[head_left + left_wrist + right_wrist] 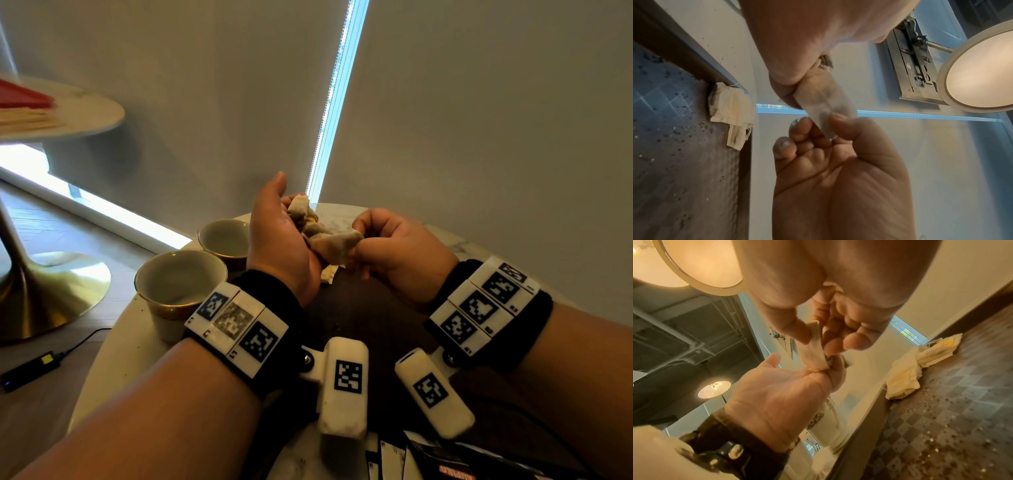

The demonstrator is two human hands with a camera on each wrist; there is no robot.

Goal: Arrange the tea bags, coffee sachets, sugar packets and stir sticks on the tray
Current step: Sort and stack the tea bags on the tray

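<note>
Paper-thin, beige and crumpled: the tea bag (337, 245) we are working on spans the gap between both hands, raised above the dark tray (370, 308) on the round marble table (113, 359). Our left hand (281, 240) cups a small bunch of bags (301, 214) in its palm, fingers curled about them, thumb standing free. Our right hand (394, 248) pinches the near end of the one bag between thumb and forefinger; the right wrist view shows the pinch clearly. The bag's long axis runs across, from the left palm towards the right fingers, roughly level. The two hands are close together, joined only through the bag. We judge the next move to be a pull to the right to free this bag from the bunch, then a lowering onto the tray, which lies directly below and towards us. A few loose bags (920, 366) already rest at the tray's far edge. Risk, as we judge it: the strings tangle and drag a second bag out. Two cups (180, 284) stand left of the tray; some sachets (438, 459) lie nearest us.
</note>
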